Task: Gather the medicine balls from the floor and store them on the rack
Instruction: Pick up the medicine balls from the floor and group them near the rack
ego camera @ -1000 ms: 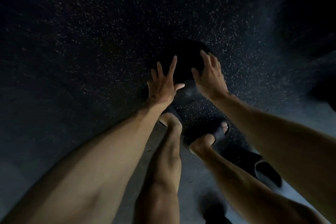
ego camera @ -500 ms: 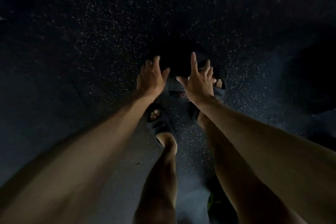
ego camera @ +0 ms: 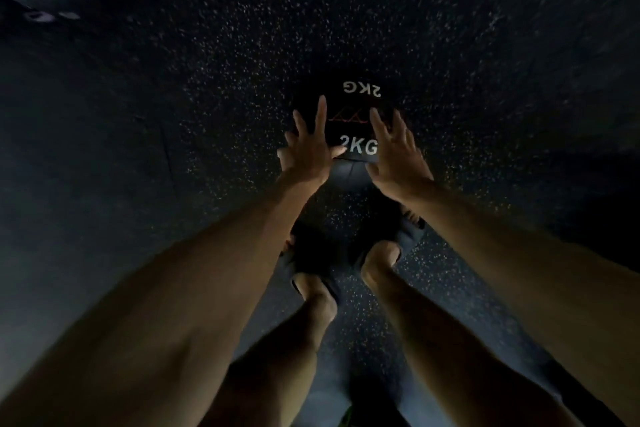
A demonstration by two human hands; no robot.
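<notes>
Both hands spread at the 2 kg ball, nothing gripped yet.
Your left hand (ego camera: 308,152) and right hand (ego camera: 398,152) flank the black medicine ball (ego camera: 348,104) on the speckled floor (ego camera: 207,80), fingers (ego camera: 322,111) straight and splayed; I cannot tell if they touch it. Squeeze too high with fingertips alone and it could slip onto your feet (ego camera: 381,256) just beside it.

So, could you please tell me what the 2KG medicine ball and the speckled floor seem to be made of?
The medicine ball looks like matte black rubber: no gloss, white printed "2KG" marks, a moulded seam on its near side. The floor seems to be dark rubber gym matting, judging by its pale flecks and grainy surface. The dim light leaves both uncertain.
</notes>
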